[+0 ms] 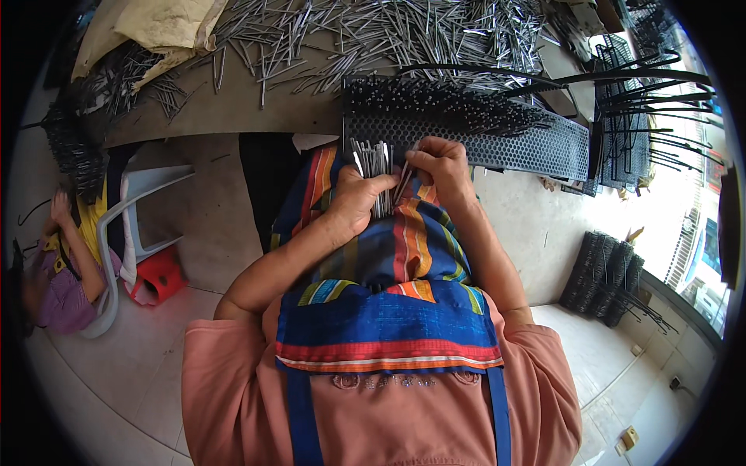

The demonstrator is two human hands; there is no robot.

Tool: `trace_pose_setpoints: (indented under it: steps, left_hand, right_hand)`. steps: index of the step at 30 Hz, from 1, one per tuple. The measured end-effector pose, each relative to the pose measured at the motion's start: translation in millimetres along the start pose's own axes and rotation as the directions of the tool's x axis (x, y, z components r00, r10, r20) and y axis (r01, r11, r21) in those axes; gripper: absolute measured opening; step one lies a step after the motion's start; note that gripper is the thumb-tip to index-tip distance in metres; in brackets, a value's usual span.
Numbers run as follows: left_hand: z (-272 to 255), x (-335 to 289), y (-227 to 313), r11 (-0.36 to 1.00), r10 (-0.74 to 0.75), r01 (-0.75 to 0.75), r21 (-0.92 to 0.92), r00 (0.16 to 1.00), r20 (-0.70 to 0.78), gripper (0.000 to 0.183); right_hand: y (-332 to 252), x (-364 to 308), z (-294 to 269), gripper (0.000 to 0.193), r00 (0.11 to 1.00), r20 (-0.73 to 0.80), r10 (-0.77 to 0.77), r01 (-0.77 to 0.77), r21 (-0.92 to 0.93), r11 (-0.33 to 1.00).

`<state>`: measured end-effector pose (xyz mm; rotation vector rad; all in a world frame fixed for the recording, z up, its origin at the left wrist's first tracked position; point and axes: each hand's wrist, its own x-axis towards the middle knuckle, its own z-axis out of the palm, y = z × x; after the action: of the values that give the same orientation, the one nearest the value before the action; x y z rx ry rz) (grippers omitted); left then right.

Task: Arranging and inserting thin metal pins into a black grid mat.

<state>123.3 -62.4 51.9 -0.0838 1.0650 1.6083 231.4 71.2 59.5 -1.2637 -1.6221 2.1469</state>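
My left hand (353, 203) is wrapped round an upright bundle of thin silvery metal rods (374, 159) above my lap. The rods' upper ends stick out unevenly over the thumb. Close on its right, my right hand (444, 169) has thumb and forefinger pinched on a thin metal rod (403, 185). This rod leans against the bundle's right side; whether a second one lies with it I cannot tell. Below both hands a striped blue, red and orange apron (388, 326) covers my lap.
Loose rods (404, 35) lie heaped on the table (233, 105). At its front right stands a perforated metal tray (571, 151) with dark rods (458, 105). Black hooked rods (660, 93) jut out at right. Black bundles (602, 276) stand on the floor. Another person (74, 272) sits left by a chair (113, 248).
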Motion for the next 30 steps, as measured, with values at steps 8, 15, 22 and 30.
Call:
trace_pose_setpoints:
  steps: [8, 15, 22, 30]
  left_hand:
    - [-37.1, -2.5, -7.0, 0.944, -0.263, 0.268, 0.192, 0.963, -0.052, 0.019]
    - [-24.9, -6.5, 0.9, 0.975, -0.133, 0.134, 0.174, 0.991, -0.020, 0.017]
    - [-20.5, -4.6, 4.9, 0.977, -0.163, 0.168, 0.133, 0.985, -0.050, 0.016]
    - [-19.5, 0.8, 3.2, 0.975, -0.190, 0.193, 0.106, 0.981, -0.038, 0.012]
  right_hand:
    - [-18.8, 18.0, -19.5, 0.007, 0.665, -0.420, -0.617, 0.607, -0.177, 0.775]
    - [-11.9, 24.6, -16.9, 0.009, 0.602, -0.347, -0.719, 0.613, -0.377, 0.694]
    - [-15.3, 21.1, -10.4, 0.010, 0.609, -0.252, -0.752, 0.610, -0.457, 0.647]
    - [-2.3, 24.8, -6.7, 0.012, 0.551, -0.251, -0.796, 0.517, -0.646, 0.562]
